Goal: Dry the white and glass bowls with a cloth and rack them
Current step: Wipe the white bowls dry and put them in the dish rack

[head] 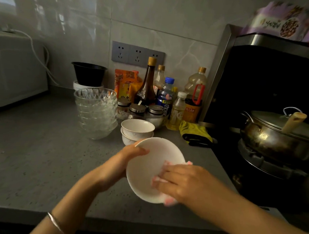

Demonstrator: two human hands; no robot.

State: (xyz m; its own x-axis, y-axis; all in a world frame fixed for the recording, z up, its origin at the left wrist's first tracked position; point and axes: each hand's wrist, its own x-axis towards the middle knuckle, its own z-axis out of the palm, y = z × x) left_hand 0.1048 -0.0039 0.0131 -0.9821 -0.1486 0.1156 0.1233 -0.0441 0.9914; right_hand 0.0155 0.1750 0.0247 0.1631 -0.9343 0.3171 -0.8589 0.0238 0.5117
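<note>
hands work over the worktop (39,155): left hand (118,166) grips a tilted white bowl (147,168) by its rim, right hand (180,183) presses a pink cloth (169,202) inside it. two more white bowls (137,129) sit stacked just behind, beside stacked glass bowls (96,111).

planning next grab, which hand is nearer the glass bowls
Left. The left hand grips the white bowl front-right of the glass bowls; the right hand holds the cloth farther right.
</note>
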